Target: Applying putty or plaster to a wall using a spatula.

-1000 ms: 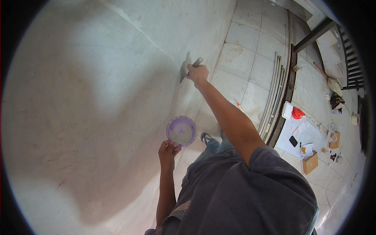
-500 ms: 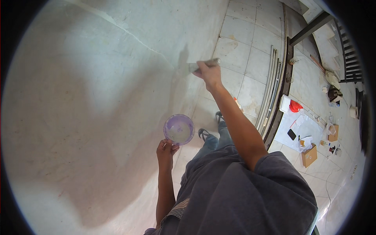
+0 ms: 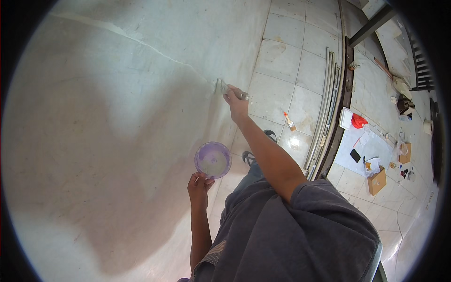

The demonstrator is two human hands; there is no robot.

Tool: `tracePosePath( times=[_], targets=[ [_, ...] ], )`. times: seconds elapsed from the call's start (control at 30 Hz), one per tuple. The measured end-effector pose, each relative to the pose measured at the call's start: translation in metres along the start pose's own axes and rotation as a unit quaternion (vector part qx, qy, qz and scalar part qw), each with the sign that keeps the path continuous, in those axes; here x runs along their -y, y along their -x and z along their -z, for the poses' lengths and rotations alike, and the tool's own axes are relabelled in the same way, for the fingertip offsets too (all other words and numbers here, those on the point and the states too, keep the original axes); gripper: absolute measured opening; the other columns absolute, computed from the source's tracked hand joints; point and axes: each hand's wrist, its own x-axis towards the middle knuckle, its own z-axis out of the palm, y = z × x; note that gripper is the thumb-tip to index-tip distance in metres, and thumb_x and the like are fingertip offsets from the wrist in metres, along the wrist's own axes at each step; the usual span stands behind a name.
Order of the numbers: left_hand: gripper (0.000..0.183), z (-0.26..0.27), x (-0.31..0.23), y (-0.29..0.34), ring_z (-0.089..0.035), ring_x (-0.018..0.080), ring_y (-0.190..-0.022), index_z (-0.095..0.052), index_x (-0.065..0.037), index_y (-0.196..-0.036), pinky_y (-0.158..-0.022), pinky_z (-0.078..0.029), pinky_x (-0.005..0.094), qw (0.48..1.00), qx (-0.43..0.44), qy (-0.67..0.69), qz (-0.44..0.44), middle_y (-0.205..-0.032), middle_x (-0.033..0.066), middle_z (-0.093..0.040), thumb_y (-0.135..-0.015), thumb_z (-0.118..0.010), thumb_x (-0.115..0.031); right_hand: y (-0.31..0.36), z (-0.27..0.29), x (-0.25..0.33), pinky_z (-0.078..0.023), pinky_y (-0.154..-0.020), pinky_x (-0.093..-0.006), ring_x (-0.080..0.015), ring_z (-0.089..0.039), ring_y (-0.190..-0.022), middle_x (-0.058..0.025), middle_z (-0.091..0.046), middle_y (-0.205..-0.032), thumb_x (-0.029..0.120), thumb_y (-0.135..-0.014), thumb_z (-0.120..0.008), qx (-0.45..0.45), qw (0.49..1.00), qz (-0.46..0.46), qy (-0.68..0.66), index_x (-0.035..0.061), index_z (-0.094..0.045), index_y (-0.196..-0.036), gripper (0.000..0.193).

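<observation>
- Bore a pale streak (image 3: 109, 27) on the wall (image 3: 56, 117), upper left.
- Pinched the near rim of the purple bowl (image 3: 221, 147) in the left hand's (image 3: 199, 187) fingers, centre, mouth upward, likely to keep the pale paste (image 3: 215, 164) inside.
- Curled the right hand's (image 3: 238, 106) fingers around the scraper (image 3: 224, 88), above centre, with its blade seemingly against the wall.
- Could not see into the cardboard box (image 3: 377, 182), far right.

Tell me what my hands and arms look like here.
Your left hand and right hand are ungloved. The right arm has a short, dark grey fabric sleeve; beside the left forearm, the dark grey shirt shows a pale patterned patch.
</observation>
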Motion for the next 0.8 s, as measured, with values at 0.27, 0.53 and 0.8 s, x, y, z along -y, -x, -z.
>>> tracePosePath(
  times=[0.27, 0.53, 0.8],
  targets=[
    [0.012, 0.004, 0.001, 0.0, -0.063, 0.0142, -0.066, -0.052, -0.009, -0.093, -0.07, -0.054, 0.0317, 1.0, 0.005, -0.003, -0.002, -0.077, 0.0029, -0.062, -0.09, -0.058, -0.019, 0.022, -0.014, 0.017, -0.048, -0.095, -0.0316, -0.0178, -0.057, -0.101, -0.0121, -0.057, -0.106, 0.009, -0.088, -0.055, 0.03, 0.999, -0.01, -0.026, -0.0074, -0.053, -0.113, 0.03],
    [0.013, 0.004, -0.002, -0.001, -0.062, 0.0141, -0.065, -0.052, -0.008, -0.093, -0.069, -0.054, 0.0318, 1.0, 0.024, -0.005, -0.013, -0.076, 0.0032, -0.062, -0.09, -0.059, -0.019, 0.04, -0.024, 0.032, -0.047, -0.096, -0.032, -0.0186, -0.056, -0.103, -0.0134, -0.056, -0.108, 0.011, -0.089, -0.054, 0.063, 0.998, 0.001, -0.028, -0.0085, -0.052, -0.114, 0.031],
    [0.012, 0.007, -0.001, -0.002, -0.063, 0.0139, -0.065, -0.052, -0.009, -0.091, -0.07, -0.054, 0.0317, 0.999, 0.029, -0.009, -0.015, -0.074, 0.0026, -0.061, -0.09, -0.059, -0.019, 0.048, -0.023, 0.05, -0.05, -0.093, -0.036, -0.0227, -0.058, -0.1, -0.0148, -0.056, -0.108, 0.011, -0.089, -0.053, 0.083, 0.995, 0.006, -0.05, -0.0102, -0.052, -0.112, 0.032]
  ],
)
